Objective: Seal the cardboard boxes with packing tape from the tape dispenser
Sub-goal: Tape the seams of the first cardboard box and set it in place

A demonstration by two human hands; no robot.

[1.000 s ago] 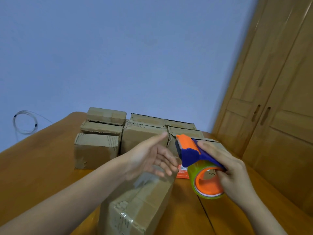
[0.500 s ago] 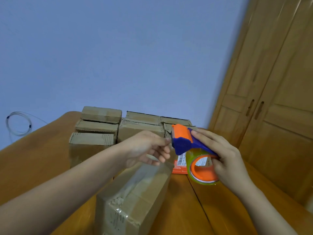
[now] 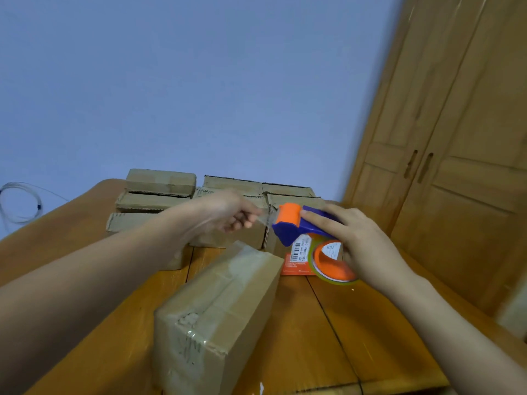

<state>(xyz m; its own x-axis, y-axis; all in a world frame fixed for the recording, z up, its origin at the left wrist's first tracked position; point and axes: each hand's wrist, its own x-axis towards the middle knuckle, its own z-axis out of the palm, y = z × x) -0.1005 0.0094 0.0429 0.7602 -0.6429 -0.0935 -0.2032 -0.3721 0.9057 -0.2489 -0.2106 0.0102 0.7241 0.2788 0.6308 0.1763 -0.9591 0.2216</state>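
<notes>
A long cardboard box (image 3: pixel 216 306) lies on the wooden table (image 3: pixel 328 337) in front of me, clear tape along its top seam. Above its far end my right hand (image 3: pixel 362 243) grips the blue and orange tape dispenser (image 3: pixel 296 226), whose clear roll on an orange core (image 3: pixel 332 262) hangs below. My left hand (image 3: pixel 228 213) pinches the loose end of clear tape (image 3: pixel 266 219) at the dispenser's orange mouth, fingers curled. Both hands hover above the box without touching it.
Several more cardboard boxes (image 3: pixel 159 195) are stacked in rows at the table's far side. A small orange carton with a barcode label (image 3: pixel 296 259) lies behind the dispenser. Wooden wardrobe doors (image 3: pixel 456 166) stand at the right; a coiled white cable (image 3: pixel 20 203) hangs on the wall at the left.
My left hand went from open fingers to pinching the tape end at the dispenser mouth. The dispenser rose slightly and tilted toward the left hand.
</notes>
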